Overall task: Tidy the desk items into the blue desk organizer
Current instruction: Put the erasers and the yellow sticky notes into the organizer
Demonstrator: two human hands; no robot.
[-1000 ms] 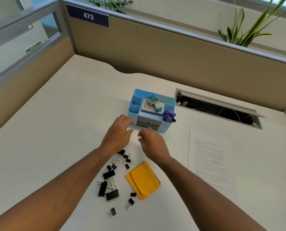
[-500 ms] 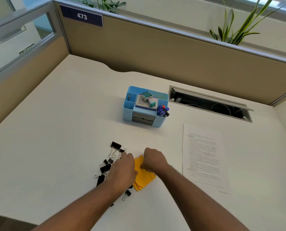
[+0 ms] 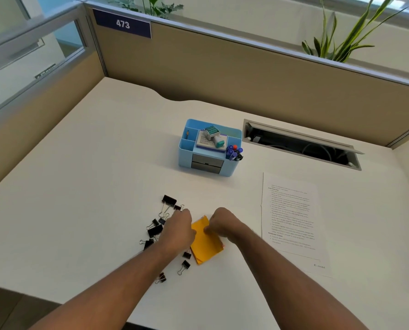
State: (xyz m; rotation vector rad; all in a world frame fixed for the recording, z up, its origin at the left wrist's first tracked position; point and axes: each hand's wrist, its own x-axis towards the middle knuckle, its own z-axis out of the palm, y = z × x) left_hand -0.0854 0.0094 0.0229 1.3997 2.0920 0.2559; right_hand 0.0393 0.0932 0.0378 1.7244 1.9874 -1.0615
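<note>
Two hands meet over a stack of orange-yellow sticky notes [image 3: 205, 244] at the near edge of a white desk [image 3: 91, 186], at about 6 o'clock from the blue desk organizer [image 3: 209, 147]. The left hand [image 3: 178, 231] curls over the pad's left edge, fingers bent down onto it; the right hand [image 3: 222, 223] pinches at its upper right corner. Whether either one has the pad firmly gripped or is only squaring it cannot be told, since the knuckles hide the fingertips.

The organizer stands well apart toward the partition, its drawer shut, a notepad and a stamp [image 3: 214, 136] in its middle bay and pens [image 3: 234, 152] bunched at its 4 o'clock corner. Black binder clips [image 3: 155, 231] lie scattered from 9 to 7 o'clock of the pad, some just beside the left wrist. A printed sheet [image 3: 291, 225] lies at 3 o'clock.

The pad appears fanned, its sheets not flush, so a lift by one corner would likely let loose leaves slide off or peel away. The left forearm crosses the clips; a sweep on the way up could push some toward the desk's near edge. The middle bay already looks full, so the pad may need another compartment or it could tip out.
</note>
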